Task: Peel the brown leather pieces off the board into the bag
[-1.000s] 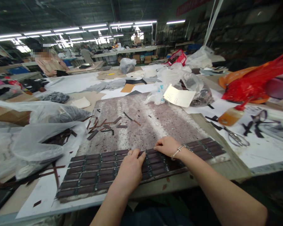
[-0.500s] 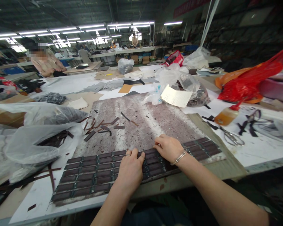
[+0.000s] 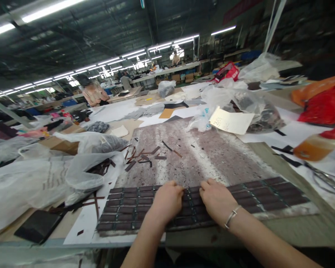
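Observation:
Rows of dark brown strips [image 3: 123, 209] lie side by side along the near edge of a worn, dusty board [image 3: 181, 167]. My left hand [image 3: 169, 199] rests on the top row left of the middle, its fingers curled down, and what they pinch is too small to make out. A short way to the right, my right hand [image 3: 216, 199], with a silver bracelet at the wrist, is also closed at the top row. Its fingertips are bent under, so anything between them is hidden. Loose brown scraps [image 3: 145, 154] are scattered on the board beyond.
Plastic bags [image 3: 86, 175] crowd the left side, near a black flat piece [image 3: 39, 225]. On the right are a glue bottle [image 3: 316, 146], scissors [image 3: 326, 178] and a red bag [image 3: 326, 102]. A paper note [image 3: 231, 121] lies behind the board. People stand in the background.
The view has tilted and shifted. My left hand has gone from spread fingers to a closed grip, and both hands have moved along the top row of strips.

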A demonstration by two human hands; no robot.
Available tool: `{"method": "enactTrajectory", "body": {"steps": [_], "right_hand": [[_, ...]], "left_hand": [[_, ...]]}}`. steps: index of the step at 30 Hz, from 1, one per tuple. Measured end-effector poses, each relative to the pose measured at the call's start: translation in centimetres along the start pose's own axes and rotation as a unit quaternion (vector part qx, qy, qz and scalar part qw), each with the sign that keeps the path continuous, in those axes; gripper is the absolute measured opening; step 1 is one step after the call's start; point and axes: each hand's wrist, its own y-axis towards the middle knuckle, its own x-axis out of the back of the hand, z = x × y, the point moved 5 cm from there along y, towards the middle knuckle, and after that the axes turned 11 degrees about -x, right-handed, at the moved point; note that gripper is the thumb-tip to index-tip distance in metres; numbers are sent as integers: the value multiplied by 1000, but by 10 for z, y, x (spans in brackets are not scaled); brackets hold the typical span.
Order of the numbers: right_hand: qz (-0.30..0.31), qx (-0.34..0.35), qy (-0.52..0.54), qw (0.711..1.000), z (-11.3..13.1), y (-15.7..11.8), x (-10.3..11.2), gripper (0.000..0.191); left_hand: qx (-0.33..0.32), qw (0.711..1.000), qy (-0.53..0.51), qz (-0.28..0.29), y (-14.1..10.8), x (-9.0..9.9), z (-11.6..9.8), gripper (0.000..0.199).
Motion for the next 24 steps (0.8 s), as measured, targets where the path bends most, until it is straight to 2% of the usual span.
{"method": "enactTrajectory", "body": {"steps": [3, 5, 7, 9, 15, 21, 24], "right_hand": [[10, 2, 9, 1000, 0, 2, 1, 22], [18, 2, 12, 1000, -2, 3, 1, 22], [25, 0, 16, 1000, -4, 5, 1, 22], [30, -3, 22, 999, -6, 5, 1, 22], [6, -2, 39, 999, -12, 6, 2, 22], [11, -2, 68, 998, -17, 9, -5, 20], [10, -38, 135, 990, -32, 10, -7, 23]], "left_hand": [[80, 994, 4, -74, 12, 29, 49, 31], [133, 985, 34, -107, 25, 41, 83, 31], [154, 981, 66, -94, 43, 41, 110, 33], [152, 982, 86, -67, 61, 34, 127, 35], [119, 989, 90, 0, 93, 12, 140, 23], [168, 982, 80, 44, 101, 12, 152, 16], [174, 981, 67, 46, 100, 17, 145, 14]]}}
